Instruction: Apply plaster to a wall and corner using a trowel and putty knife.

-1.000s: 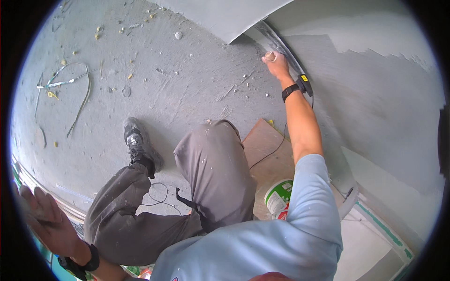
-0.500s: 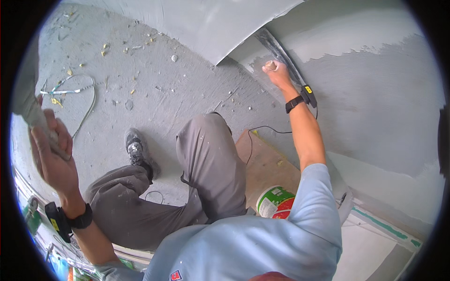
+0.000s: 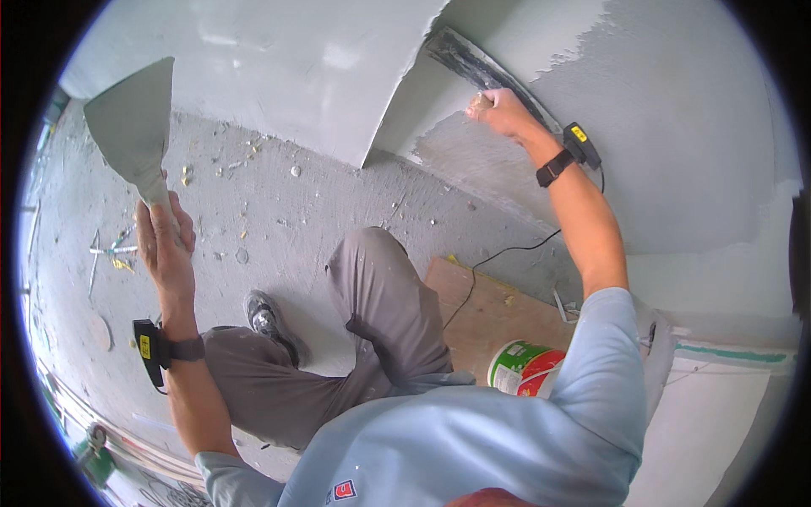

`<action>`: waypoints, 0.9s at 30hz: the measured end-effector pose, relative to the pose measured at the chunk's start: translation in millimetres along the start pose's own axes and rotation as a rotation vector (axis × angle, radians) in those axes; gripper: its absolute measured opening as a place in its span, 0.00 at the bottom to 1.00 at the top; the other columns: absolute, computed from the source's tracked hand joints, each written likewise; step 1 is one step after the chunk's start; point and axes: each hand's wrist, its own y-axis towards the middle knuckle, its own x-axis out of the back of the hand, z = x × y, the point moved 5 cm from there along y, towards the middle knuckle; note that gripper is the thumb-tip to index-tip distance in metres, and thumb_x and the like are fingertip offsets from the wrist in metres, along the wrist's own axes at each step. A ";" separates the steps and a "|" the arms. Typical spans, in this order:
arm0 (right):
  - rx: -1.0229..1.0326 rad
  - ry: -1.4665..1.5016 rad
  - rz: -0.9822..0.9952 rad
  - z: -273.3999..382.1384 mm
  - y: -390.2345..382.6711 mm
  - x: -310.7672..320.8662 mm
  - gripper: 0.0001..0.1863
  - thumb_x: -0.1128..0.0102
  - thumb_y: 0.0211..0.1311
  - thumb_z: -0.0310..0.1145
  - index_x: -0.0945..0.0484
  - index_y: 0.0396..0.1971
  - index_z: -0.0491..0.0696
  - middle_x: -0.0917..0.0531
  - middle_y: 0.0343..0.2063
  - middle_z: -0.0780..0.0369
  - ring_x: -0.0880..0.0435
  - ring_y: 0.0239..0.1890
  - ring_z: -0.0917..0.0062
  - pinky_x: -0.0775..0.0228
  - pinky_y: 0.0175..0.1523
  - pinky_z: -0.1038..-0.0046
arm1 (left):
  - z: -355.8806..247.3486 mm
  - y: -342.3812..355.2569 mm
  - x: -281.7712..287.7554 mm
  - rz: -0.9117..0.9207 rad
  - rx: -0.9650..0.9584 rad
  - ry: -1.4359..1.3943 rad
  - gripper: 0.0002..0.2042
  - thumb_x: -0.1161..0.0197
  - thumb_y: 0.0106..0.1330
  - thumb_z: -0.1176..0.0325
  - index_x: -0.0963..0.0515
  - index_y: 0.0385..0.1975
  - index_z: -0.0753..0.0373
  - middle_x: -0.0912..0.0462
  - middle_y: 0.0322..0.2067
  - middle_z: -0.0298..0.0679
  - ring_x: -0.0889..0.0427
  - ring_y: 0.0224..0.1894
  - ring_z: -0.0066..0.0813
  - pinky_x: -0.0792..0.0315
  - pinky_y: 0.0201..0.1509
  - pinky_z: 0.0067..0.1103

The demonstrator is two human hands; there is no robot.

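The wall (image 3: 676,144), coated partly in darker grey, fills the upper right of the frame. Along it, at upper centre-right, lies the long trowel (image 3: 469,63); its blade looks stiff and slim, probably modest in weight and slick where smeared, so the grip belongs on its handle. At upper left the broad scraper (image 3: 131,122) stands blade-up; it seems light, likely springy toward its wide edge, best held at its narrow lower end. There the left hand (image 3: 166,245) has its fingers closed round it, while the right hand (image 3: 509,116) curls tightly around the trowel's pale handle (image 3: 481,102).
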 end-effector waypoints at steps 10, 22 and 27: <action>-0.027 -0.085 0.005 72.6 -19.8 83.7 0.13 0.38 0.50 0.35 0.24 0.29 0.40 0.24 0.24 0.64 0.30 0.28 0.82 0.38 0.34 0.78 | -8.9 3.6 -17.5 0.053 -0.013 -0.128 0.17 0.64 0.70 0.60 0.37 0.48 0.65 0.37 0.20 0.29 0.42 0.15 0.11 0.47 0.15 0.11; 0.125 -0.134 -0.421 204.7 -96.6 200.9 0.24 0.57 0.61 0.50 0.28 0.35 0.41 0.27 0.20 0.62 0.33 0.15 0.83 0.40 0.18 0.78 | -26.4 2.0 -39.5 0.095 -0.012 -0.198 0.14 0.62 0.69 0.59 0.35 0.37 0.63 0.37 0.18 0.30 0.41 0.15 0.12 0.46 0.15 0.11; 0.594 0.181 -0.418 193.2 -169.4 183.6 0.16 0.40 0.52 0.39 0.24 0.33 0.43 0.27 0.23 0.67 0.30 0.28 0.86 0.36 0.35 0.83 | -12.8 -12.7 -44.0 0.221 0.026 -0.310 0.16 0.59 0.68 0.56 0.33 0.41 0.64 0.34 0.21 0.31 0.38 0.16 0.14 0.45 0.16 0.11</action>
